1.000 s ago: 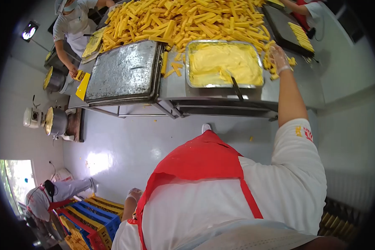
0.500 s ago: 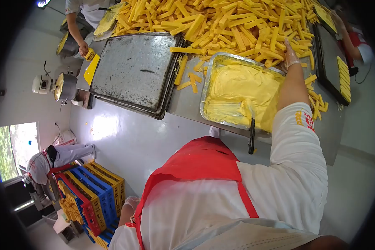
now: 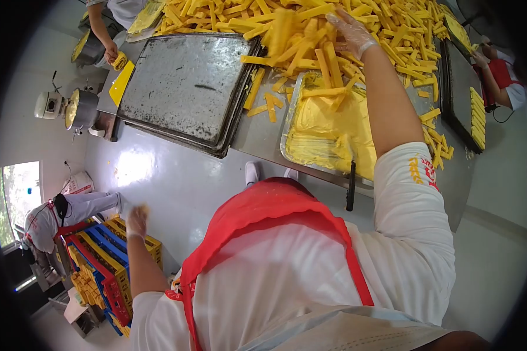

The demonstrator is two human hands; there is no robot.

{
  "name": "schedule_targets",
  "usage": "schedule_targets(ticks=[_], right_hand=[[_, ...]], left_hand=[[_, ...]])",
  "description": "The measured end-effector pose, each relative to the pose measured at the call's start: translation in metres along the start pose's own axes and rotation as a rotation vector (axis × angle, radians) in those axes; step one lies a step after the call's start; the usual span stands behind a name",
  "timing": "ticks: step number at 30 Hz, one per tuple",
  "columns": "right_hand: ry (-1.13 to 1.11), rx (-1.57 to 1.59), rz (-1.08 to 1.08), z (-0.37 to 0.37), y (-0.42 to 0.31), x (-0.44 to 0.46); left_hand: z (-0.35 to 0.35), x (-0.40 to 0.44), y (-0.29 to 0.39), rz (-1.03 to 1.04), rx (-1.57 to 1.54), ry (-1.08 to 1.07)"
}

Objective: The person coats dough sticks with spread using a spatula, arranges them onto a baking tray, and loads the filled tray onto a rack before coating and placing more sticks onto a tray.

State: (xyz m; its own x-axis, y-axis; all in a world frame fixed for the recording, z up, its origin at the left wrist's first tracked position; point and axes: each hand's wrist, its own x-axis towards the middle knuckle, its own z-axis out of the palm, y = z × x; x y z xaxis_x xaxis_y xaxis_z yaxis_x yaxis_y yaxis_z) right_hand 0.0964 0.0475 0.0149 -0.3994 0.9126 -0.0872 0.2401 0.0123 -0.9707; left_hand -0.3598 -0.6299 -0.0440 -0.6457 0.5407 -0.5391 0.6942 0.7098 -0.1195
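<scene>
My right hand (image 3: 352, 36), in a clear glove, is spread with its fingers apart on the near side of the heap of yellow sticks (image 3: 398, 35). Several sticks beside it are blurred and tumble over the far edge of the tray of yellow cream (image 3: 328, 131). A few of them lie on the cream. A black-handled tool (image 3: 351, 186) rests in the cream, its handle sticking out over the table edge. Gloved too, my left hand (image 3: 137, 221) hangs low at the left, away from the table; its fingers are smeared by motion.
Stacked dark baking trays (image 3: 184, 88) lie left of the cream. A co-worker's hand (image 3: 111, 52) is beside a yellow scraper (image 3: 122, 83). Another person stands at the far right by a tray (image 3: 462, 88). Coloured crates (image 3: 108, 245) and a bending person (image 3: 47, 219) are at lower left.
My right hand has moved left from the right side of the heap, and sticks have shifted onto the cream tray. My left hand has risen away from my body. The view has turned.
</scene>
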Motion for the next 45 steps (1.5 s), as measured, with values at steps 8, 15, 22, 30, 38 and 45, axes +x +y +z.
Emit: schedule_targets(ticks=[8,15,22,30,38,45], right_hand=[[0.120,-0.973,-0.221,-0.018,-0.043,-0.083],[0.243,-1.364,-0.273,-0.054,0.022,-0.337],[0.450,-1.079,-0.072,0.063,0.063,-0.438],[0.499,-0.630,-0.425,0.024,0.039,-0.307],[0.249,-0.366,-0.022,0.011,0.034,-0.311],[0.271,0.059,-0.196,0.030,-0.004,-0.325]], left_hand=[[-0.215,0.083,0.283,1.056,-0.261,0.633],[-0.211,0.164,0.451,1.101,0.153,0.543],[-0.252,0.136,0.396,1.213,-0.108,0.553],[-0.210,0.031,0.410,1.345,-0.854,-0.228],[-0.127,-0.009,0.452,1.389,-0.494,0.161],[-0.099,-0.040,0.483,1.200,-0.631,0.054]])
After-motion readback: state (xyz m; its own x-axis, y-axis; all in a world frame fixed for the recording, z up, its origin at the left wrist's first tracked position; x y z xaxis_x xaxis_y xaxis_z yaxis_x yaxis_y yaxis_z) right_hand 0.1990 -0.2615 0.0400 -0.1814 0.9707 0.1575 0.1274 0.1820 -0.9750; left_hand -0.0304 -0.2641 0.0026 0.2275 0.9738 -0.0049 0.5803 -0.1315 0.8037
